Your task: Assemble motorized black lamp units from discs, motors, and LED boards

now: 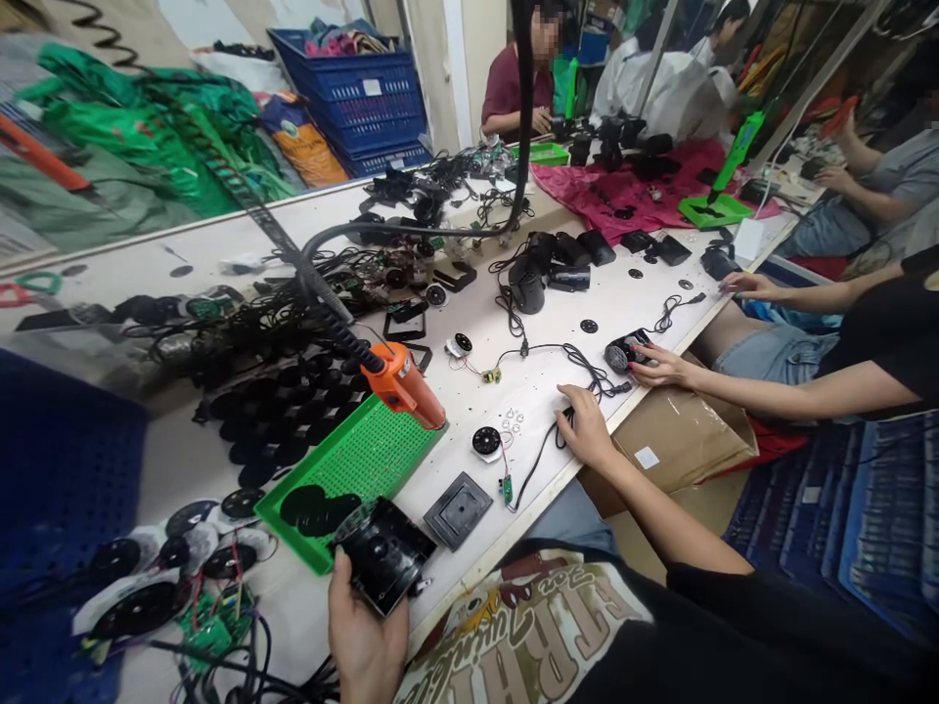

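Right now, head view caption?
Left hand holds a black plastic housing above a white workbench; right hand on a black cable.

A black T-shirt (734,636) with a tan lettered print (520,636) at six o'clock, short sleeve (704,577) toward four; left hand (365,636) and right hand (585,427) bare.

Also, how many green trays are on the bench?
2: the perforated one near the person's left hand, and a smaller one far down the bench. Others may be hidden behind the clutter.

Left hand (365,631) grips black plastic housing (385,554) beside green perforated tray (352,479); right hand (585,427) on black cable (547,460), near small circuit board (506,491).
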`<state>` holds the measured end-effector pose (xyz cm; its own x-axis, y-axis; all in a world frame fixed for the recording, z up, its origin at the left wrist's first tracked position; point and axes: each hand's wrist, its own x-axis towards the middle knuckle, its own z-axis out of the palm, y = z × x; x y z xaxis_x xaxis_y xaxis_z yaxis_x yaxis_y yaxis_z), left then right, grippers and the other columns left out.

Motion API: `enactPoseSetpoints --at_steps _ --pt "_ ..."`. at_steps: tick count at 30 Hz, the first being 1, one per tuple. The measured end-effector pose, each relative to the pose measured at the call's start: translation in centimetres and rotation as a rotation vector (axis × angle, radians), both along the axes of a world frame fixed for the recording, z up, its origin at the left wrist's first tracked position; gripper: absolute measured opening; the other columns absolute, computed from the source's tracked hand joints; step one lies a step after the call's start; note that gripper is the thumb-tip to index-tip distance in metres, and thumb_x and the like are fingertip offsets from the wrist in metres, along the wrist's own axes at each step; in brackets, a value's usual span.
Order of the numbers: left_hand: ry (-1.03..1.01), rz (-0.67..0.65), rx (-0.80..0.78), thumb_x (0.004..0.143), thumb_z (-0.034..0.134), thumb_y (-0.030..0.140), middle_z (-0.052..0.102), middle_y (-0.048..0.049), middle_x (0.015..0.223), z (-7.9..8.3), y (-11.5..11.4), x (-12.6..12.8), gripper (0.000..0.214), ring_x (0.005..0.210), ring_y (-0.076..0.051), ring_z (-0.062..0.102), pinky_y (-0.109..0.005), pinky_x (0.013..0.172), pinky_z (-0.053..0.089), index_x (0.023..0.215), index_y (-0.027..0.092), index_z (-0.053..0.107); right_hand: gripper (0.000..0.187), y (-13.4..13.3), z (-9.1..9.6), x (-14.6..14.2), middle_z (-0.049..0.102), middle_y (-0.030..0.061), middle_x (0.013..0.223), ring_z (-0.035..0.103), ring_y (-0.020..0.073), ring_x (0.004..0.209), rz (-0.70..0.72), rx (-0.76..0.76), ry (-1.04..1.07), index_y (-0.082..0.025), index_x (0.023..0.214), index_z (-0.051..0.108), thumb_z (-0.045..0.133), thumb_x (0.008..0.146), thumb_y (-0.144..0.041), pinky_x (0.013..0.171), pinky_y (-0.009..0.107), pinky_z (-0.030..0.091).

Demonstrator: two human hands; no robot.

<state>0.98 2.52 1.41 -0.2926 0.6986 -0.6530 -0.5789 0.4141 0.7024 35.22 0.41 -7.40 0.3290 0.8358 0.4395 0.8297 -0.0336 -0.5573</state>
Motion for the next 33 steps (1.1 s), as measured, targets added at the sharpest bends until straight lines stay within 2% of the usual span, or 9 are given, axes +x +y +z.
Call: enactPoseSetpoints --at_steps 7,12,15,18,22,24,27,30,33 --pt "0.055 -0.032 0.022 0.099 0.059 0.048 0.077 0.0109 0.128 -0.2 0.0 0.1 0.026 0.149 -0.021 0.051 -0.04 0.13 0.036 0.107 0.037 0.081 0.039 0.0 -0.5 -0.5 0.068 0.017 0.128 0.061 0.0323 0.123 -0.048 0.047 -0.048 -0.019 0.136 0.058 0.051 0.1 -0.028 0.107 0.055 0.052" --pt "0.048 -0.07 0.029 0.097 0.062 0.051 0.077 0.0071 0.129 -1.1 -0.2 -0.3 0.029 0.147 -0.022 0.053 -0.041 0.129 0.037 0.111 0.034 0.079 0.038 -0.4 0.5 0.4 0.069 0.0163 0.129 0.062 0.0303 0.123 -0.109 0.07 -0.082 -0.019 0.135 0.058 0.053 0.1 -0.033 0.107 0.052 0.052" --pt "0.005 -0.077 0.05 0.097 0.063 0.052 0.077 0.0026 0.128 -2.0 -0.3 -0.8 0.033 0.146 -0.022 0.053 -0.041 0.128 0.038 0.115 0.029 0.078 0.041 -0.4 2.5 4.2 0.065 0.0186 0.134 0.059 0.0321 0.128 -0.195 0.062 -0.119 -0.017 0.137 0.056 0.046 0.099 -0.03 0.111 0.056 0.047" --pt "-0.039 -0.072 0.068 0.096 0.067 0.049 0.078 0.0018 0.127 -2.9 -0.4 -1.4 0.031 0.142 -0.021 0.057 -0.038 0.123 0.043 0.115 0.027 0.077 0.048 0.1 5.4 10.8 0.064 0.0213 0.135 0.055 0.0347 0.131 -0.239 -0.033 -0.171 -0.013 0.139 0.056 0.046 0.092 -0.02 0.115 0.059 0.041" --pt "-0.108 -0.079 0.122 0.093 0.072 0.045 0.078 -0.0005 0.124 -3.5 -0.9 -1.7 0.031 0.129 -0.019 0.066 -0.035 0.113 0.051 0.117 0.025 0.075 0.064 1.6 8.3 19.4 0.063 0.0207 0.143 0.056 0.0381 0.133 -0.085 -0.319 -0.236 -0.015 0.137 0.063 0.062 0.072 -0.016 0.113 0.057 0.042" --pt "-0.12 -0.078 0.159 0.092 0.074 0.044 0.078 -0.0016 0.123 -3.4 -1.3 -1.7 0.032 0.125 -0.019 0.068 -0.034 0.11 0.053 0.118 0.025 0.075 0.058 2.5 8.5 22.1 0.067 0.0247 0.137 0.059 0.043 0.128 -0.015 -0.459 -0.259 -0.014 0.129 0.069 0.068 0.071 -0.024 0.106 0.061 0.044" --pt "-0.105 -0.048 0.226 0.088 0.079 0.044 0.079 -0.0013 0.119 -3.0 -1.6 -1.7 0.035 0.124 -0.019 0.069 -0.031 0.107 0.054 0.115 0.023 0.075 0.057 3.7 7.2 24.3 0.07 0.0298 0.127 0.063 0.0493 0.121 0.067 -0.569 -0.305 -0.015 0.122 0.074 0.072 0.073 -0.045 0.097 0.065 0.045" --pt "-0.099 0.0 0.282 0.082 0.084 0.046 0.079 -0.0014 0.114 -2.7 -1.7 -2.4 0.037 0.121 -0.02 0.07 -0.031 0.105 0.054 0.108 0.022 0.075 0.073 4.1 5.4 26.1 0.074 0.0258 0.115 0.068 0.0492 0.114 0.138 -0.596 -0.35 -0.024 0.126 0.071 0.071 0.067 -0.067 0.094 0.066 0.048" --pt "-0.06 0.049 0.311 0.079 0.085 0.047 0.078 -0.0008 0.109 -2.5 -1.9 -3.4 0.037 0.116 -0.021 0.071 -0.033 0.104 0.054 0.104 0.022 0.075 0.094 3.3 4.6 27.7 0.075 0.0248 0.108 0.07 0.0493 0.106 0.08 -0.572 -0.383 -0.031 0.139 0.064 0.064 0.061 -0.084 0.085 0.067 0.051"
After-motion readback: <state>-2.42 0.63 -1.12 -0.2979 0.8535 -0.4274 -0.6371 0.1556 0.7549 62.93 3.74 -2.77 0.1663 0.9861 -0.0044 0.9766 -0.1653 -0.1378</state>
